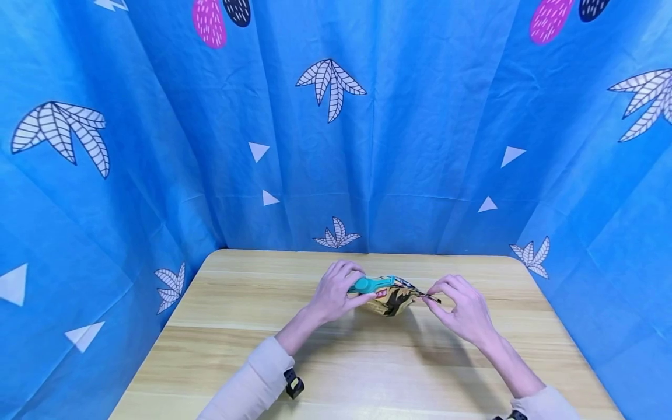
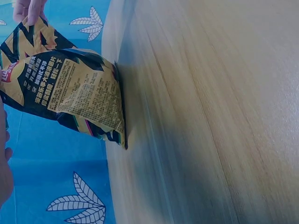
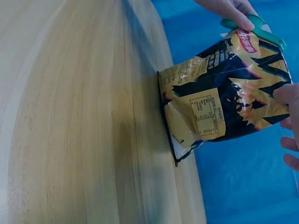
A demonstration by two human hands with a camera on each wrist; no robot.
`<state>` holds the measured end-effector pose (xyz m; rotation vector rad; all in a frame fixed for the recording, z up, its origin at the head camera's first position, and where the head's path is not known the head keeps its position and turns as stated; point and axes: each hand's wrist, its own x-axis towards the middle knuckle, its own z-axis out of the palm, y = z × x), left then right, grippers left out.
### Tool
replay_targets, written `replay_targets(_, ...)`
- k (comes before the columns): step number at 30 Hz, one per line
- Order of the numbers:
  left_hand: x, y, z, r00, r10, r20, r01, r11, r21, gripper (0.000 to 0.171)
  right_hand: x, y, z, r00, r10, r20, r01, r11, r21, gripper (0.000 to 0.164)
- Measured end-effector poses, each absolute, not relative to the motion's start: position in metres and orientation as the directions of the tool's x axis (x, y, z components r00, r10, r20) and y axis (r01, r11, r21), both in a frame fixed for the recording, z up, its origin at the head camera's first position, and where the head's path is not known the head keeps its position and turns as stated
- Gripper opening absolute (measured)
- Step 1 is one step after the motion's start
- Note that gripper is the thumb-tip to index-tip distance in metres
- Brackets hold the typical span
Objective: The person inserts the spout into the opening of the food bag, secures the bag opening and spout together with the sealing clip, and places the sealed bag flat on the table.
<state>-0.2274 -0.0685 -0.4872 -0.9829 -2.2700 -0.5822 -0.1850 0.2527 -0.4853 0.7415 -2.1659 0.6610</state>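
A gold-and-black snack bag with a red logo stands with its bottom edge on the table, seen from both sides in the wrist views. Along part of its top edge lies a green bag clip; whether it is fastened cannot be made out. My left hand holds the clip at one end, thumb on the near side. With thumb and fingers, my right hand pinches the opposite top corner of the bag. In the left wrist view most of the left hand is cut off.
The wooden table has rounded far corners. A blue curtain printed with leaves and triangles hangs behind it and along both sides. Dark bands with small devices sit on both sleeved wrists.
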Motion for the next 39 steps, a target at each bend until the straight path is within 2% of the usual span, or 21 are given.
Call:
replay_targets(14, -0.228, -0.072, -0.488, -0.501, 0.482, 0.719, 0.771, 0.626, 0.116, 0.04, -0.185, 0.253, -0.489, -0.524, -0.285, 0.802, -0.699, 0.683, -0.214, 0.014)
replay_targets(26, -0.228, -0.079, -0.493, -0.495, 0.452, 0.742, 0.773, 0.619, 0.139, 0.048, -0.187, 0.246, -0.49, -0.538, -0.285, 0.794, -0.702, 0.672, -0.235, 0.011)
replay_targets(33, -0.228, -0.085, -0.496, -0.514, 0.433, 0.74, 0.765, 0.622, 0.168, 0.055, -0.186, 0.242, -0.489, -0.534, -0.279, 0.798, -0.708, 0.664, -0.241, 0.008)
replay_targets(39, -0.226, -0.089, -0.501, -0.501, 0.414, 0.76, 0.765, 0.622, 0.166, 0.053, -0.188, 0.24, -0.49, -0.522, -0.278, 0.806, -0.721, 0.649, -0.243, 0.006)
